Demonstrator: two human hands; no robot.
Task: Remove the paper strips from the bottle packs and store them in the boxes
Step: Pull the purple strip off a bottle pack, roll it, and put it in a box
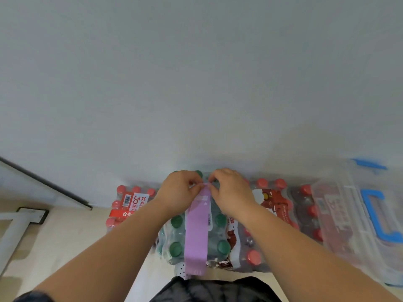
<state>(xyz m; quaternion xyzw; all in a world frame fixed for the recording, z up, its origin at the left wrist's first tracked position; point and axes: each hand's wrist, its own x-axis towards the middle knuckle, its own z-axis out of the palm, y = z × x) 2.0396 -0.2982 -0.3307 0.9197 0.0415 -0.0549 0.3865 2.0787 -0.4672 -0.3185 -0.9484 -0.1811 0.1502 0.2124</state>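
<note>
Your L hand (pixel 181 188) and R hand (pixel 231 188) meet at the far edge of the green-cap bottle pack (pixel 176 223). Both have a narrow pinch grip on the far end of the purple paper strip (pixel 196 236). L hand's fingers curl onto that end from the left and R hand's from the right, w/ the fingertips almost touching each other.

The strip runs straight down the middle of the pack top, betw. the two rows of green caps. It lies flat on the shrink wrap, and its near end folds over the pack's near edge. Just left of that near end, a bit of white polka-dot strip (pixel 182 270) pokes out low on the pack. Can't tell what it's stuck to.

The pack stands on the floor (pixel 65 232), far side at the wall (pixel 196 83).
- **Left of the pack:** close beside it, a red-cap pack w/ barcode label (pixel 128 205).
- **Right of the pack:** pressed against it, a red-cap pack w/ red print (pixel 253 256).
- **Further right:** a third red-cap pack (pixel 305 210), then a clear plastic box (pixel 353 214) w/ a blue handle (pixel 377 216). The box's clear wall overlaps that third pack, so you can't tell if the pack is inside or behind.
- **Near side of the pack:** a black garment (pixel 218 290) at the bottom edge of view.
- **Well left of the pack:** a white frame leg (pixel 15 232) on the floor.
</note>
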